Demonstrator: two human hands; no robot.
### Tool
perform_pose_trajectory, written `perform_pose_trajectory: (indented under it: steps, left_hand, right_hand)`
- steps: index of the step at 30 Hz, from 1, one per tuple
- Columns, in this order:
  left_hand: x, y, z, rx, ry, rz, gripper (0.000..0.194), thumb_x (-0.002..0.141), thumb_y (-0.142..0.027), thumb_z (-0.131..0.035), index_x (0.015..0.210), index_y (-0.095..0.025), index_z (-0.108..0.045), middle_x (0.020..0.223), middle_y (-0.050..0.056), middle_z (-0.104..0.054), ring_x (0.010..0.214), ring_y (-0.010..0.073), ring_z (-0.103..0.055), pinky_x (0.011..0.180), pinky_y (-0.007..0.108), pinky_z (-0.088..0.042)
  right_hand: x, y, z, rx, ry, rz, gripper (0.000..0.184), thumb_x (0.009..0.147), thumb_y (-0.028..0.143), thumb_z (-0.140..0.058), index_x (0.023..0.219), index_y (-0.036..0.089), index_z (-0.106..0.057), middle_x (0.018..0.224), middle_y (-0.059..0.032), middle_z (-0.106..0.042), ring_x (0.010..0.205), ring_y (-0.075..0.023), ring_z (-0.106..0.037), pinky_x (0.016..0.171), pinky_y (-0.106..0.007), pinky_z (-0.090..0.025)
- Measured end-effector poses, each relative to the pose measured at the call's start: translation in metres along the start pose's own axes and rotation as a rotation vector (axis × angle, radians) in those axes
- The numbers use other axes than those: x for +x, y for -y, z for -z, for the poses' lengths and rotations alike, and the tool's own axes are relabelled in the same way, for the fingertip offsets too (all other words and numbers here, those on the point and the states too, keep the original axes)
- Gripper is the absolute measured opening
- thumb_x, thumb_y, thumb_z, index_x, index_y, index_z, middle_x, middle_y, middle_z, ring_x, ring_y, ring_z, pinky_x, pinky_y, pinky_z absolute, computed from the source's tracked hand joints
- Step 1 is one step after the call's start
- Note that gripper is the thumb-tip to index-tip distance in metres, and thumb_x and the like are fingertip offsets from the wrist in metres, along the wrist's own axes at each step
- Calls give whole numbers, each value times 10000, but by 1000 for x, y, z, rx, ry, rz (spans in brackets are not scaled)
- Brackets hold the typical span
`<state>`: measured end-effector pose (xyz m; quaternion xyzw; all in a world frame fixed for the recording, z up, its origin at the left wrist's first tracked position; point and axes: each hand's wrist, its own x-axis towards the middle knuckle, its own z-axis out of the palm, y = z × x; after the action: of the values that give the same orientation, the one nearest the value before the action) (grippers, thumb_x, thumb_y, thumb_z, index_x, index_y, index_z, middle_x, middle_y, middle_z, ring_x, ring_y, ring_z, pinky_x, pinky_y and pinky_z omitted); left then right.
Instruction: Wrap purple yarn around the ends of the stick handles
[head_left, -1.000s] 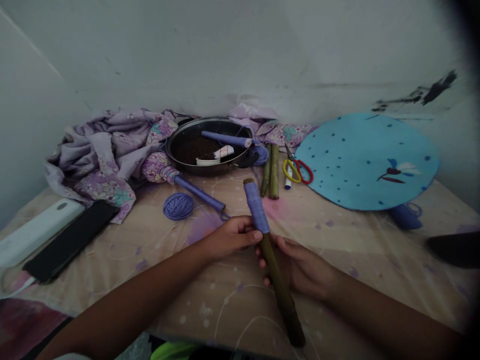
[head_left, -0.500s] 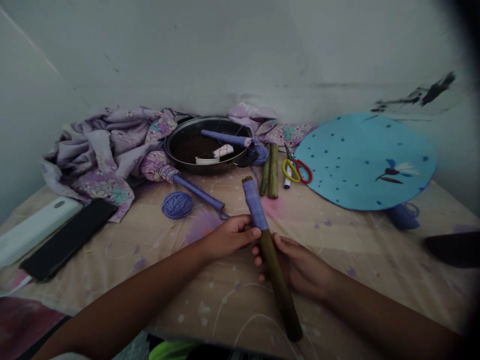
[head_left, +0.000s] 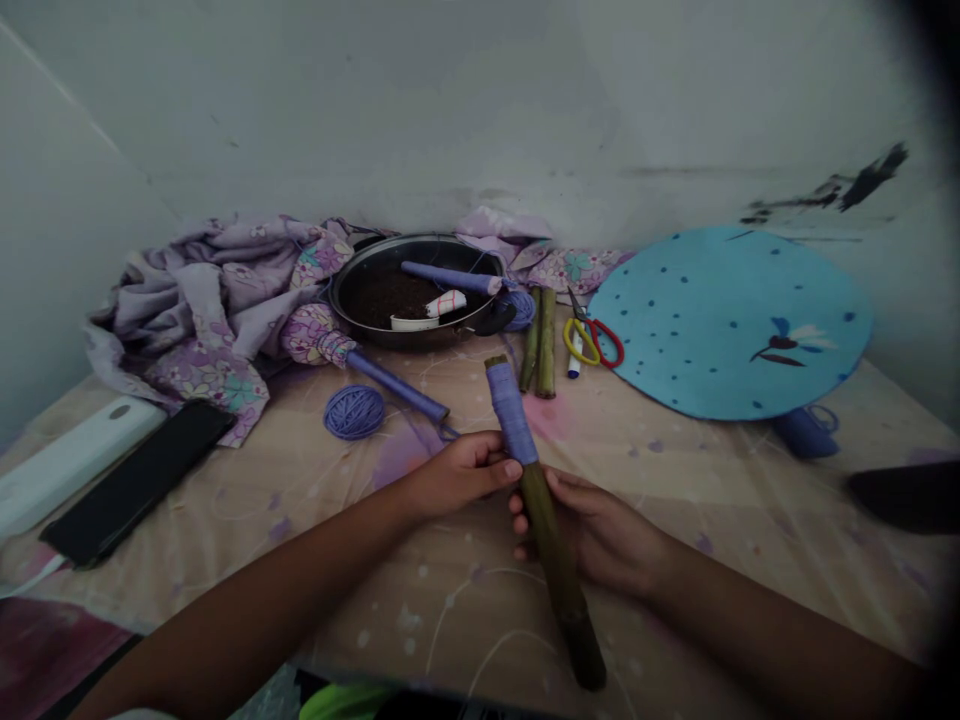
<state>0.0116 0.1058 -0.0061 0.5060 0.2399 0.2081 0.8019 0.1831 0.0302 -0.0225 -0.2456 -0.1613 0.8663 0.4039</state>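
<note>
Bamboo stick (head_left: 549, 545) angled forward past the fingers, purple thread (head_left: 508, 410) around its far end. Left hand (head_left: 461, 475) and right hand (head_left: 592, 530) clamped around it, right lower

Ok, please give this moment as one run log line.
bamboo stick: purple yarn wrapped top | left hand: holding it | right hand: holding it

Bare forearms reach in from the bottom corners, the left hand (head_left: 457, 475) and right hand (head_left: 596, 535) meeting near the middle, each grip closed and just apart from the other. The left fingers (head_left: 491, 470) curl inward, knuckles up; the right fingers (head_left: 570, 490) wrap from beneath, wrists low behind each grip
</note>
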Motion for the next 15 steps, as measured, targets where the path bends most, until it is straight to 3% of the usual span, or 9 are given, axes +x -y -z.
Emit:
perform_pose_trajectory:
  steps: [7,15]
  left_hand:
    - [0,1,1,-5,-9,2,413,677,-461,-725,815,-104,-572,662,18,-621,576,99,-574,562,208,-404]
    - [-1,1,3,-30,5,15,433,663,-446,-745,863,-102,-576,639,-4,-603,565,82,-565,575,201,-421]
  right_hand:
    - [0,-1,-1,-46,1,36,252,770,273,-722,955,172,-583,843,-18,-630,744,-139,-631,723,-353,-537]
    - [1,-1,-2,-51,49,4,273,820,308,-668,1031,149,-600,922,-80,-680,829,-168,-661,801,-363,-505]
